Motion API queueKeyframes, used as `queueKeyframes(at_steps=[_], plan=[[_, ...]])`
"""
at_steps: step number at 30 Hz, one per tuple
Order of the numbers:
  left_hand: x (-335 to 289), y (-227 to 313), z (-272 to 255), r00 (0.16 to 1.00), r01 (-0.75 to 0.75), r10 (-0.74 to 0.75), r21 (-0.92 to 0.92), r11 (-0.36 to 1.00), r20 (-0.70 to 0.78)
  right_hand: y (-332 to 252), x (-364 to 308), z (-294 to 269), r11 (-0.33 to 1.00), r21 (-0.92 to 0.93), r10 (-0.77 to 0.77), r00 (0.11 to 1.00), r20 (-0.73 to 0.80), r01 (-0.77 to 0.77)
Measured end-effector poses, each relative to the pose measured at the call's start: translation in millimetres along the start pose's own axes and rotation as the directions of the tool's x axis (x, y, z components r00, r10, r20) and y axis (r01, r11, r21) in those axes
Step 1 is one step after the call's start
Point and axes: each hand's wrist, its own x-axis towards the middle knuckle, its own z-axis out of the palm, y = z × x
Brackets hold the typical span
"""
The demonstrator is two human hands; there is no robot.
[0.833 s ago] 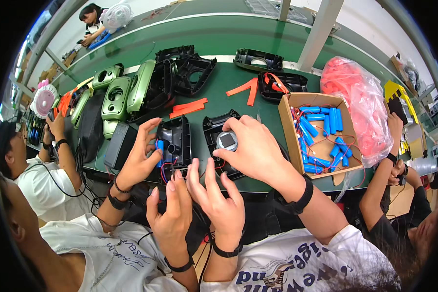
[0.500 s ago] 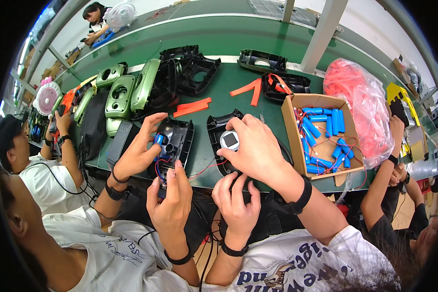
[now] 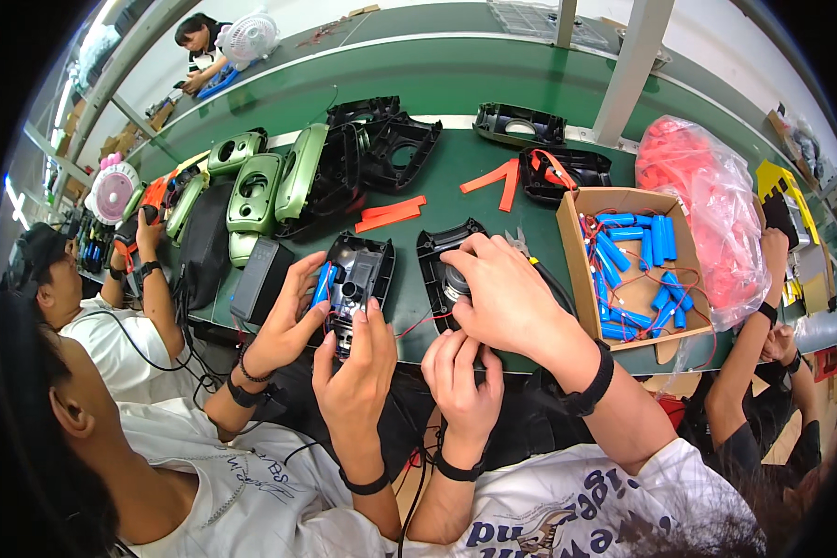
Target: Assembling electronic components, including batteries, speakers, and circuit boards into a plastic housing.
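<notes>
A black plastic shell lies in front of me on the green bench. Over it my right hand pinches a round metallic part that looks like a small speaker, tilted and partly covered by my fingers. My left hand is closed, its fingers curled by the shell's near edge; what they hold, if anything, is hidden. A thin red wire runs from beside my left hand toward a second black shell, where a co-worker's two hands work around a blue battery cell.
Pliers lie right of my shell. Further right stands a cardboard box of blue wired cells, beside a clear bag of red parts. Orange strips, green housings and more black shells lie beyond. A metal post rises behind.
My right hand has tipped the round part, which faced up flat before. The pliers now show beside my hand. The whole view has shifted slightly.
</notes>
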Motion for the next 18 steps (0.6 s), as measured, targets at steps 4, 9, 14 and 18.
queueKeyframes(at_steps=[4, 9, 14, 18], plan=[[3.4, -3.9, 1.8, 1.0, -0.016, 0.015, -0.013, 1.0, -0.025, 3.0, 6.4, 3.0, 0.995, 0.085, 0.052, 0.998, 0.043, -0.055], [3.1, -7.5, 2.2, 0.999, -0.018, 0.017, -0.024, 1.0, -0.029, -1.8, 8.6, -1.8, 0.997, 0.043, 0.06, 0.997, 0.047, -0.063], [4.9, -6.3, 3.1, 0.999, -0.015, 0.013, -0.049, 0.999, -0.047, -3.7, 8.9, -3.2, 0.995, 0.056, 0.085, 0.995, 0.051, -0.088], [3.8, -7.2, 4.6, 0.998, -0.012, 0.009, -0.053, 0.999, -0.056, -3.4, 10.8, -2.3, 0.988, 0.111, 0.098, 0.993, 0.067, -0.105]])
